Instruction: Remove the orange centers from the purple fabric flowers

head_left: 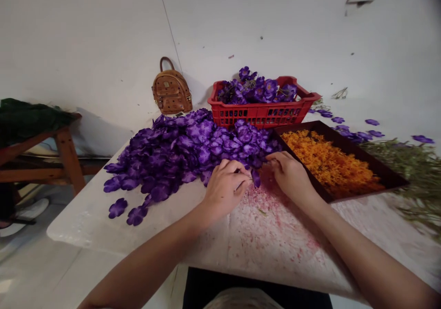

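Observation:
My left hand (228,186) is closed in a pinch at the front of a large heap of purple fabric petals (179,148). A single purple petal (255,178) shows at its fingertips, seemingly in the pinch. To its right, my right hand (292,175) is also closed, thumb against forefinger, beside a dark tray (329,127). Whatever sits between those fingers is too small to make out. Orange artificial flower centres (327,162) fill much of the tray. Pink and red specks are scattered over the white-covered table (206,249) below both hands.
Behind the heap stands a red plastic basket (262,115) with purple flowers (258,88) in it. A brown mini backpack (171,91) leans by the wall. Green stems (409,166) lie at the right, with loose purple petals near them. A wooden bench (67,153) stands left.

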Motion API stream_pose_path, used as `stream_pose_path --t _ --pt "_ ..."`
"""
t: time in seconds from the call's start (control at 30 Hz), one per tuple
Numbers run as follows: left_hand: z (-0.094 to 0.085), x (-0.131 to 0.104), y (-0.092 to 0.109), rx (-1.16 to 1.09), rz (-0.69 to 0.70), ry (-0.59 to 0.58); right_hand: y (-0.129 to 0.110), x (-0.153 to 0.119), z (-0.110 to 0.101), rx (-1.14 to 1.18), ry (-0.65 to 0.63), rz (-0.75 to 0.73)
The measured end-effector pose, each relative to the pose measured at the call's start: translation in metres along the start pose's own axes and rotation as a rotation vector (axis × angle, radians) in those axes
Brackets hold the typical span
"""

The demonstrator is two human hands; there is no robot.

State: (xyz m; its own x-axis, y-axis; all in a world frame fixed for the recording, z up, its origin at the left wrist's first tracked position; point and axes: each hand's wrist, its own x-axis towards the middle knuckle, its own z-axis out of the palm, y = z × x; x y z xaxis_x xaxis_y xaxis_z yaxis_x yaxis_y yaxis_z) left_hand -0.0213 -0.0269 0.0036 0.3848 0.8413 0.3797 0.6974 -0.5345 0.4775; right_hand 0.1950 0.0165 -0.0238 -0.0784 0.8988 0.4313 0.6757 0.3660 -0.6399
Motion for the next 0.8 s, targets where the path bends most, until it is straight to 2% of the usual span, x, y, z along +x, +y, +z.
stream_pose_path --t 0.13,0.27,0.4,0.5,0.6,0.8 --pt "-0.005 0.001 -0.004 -0.103 0.034 0.065 0.007 -0.002 0.006 -0.128 -0.083 -0.107" --pt "-0.013 0.006 -0.013 -0.228 -0.119 0.223 0.0 -0.005 0.006 -0.236 -0.079 -0.126" --pt "-0.016 0.007 -0.02 -0.371 -0.291 0.194 -0.001 -0.004 0.008 -0.288 -0.177 -0.135" --pt "-0.013 0.007 -0.023 -0.433 -0.301 0.157 0.0 -0.003 0.009 -0.347 -0.236 -0.172" --pt "-0.007 0.008 -0.028 -0.438 -0.293 0.141 0.001 -0.003 0.008 -0.39 -0.24 -0.221" --pt "-0.007 0.012 -0.035 -0.524 -0.387 0.24 -0.003 -0.007 0.006 -0.47 -0.253 -0.256"
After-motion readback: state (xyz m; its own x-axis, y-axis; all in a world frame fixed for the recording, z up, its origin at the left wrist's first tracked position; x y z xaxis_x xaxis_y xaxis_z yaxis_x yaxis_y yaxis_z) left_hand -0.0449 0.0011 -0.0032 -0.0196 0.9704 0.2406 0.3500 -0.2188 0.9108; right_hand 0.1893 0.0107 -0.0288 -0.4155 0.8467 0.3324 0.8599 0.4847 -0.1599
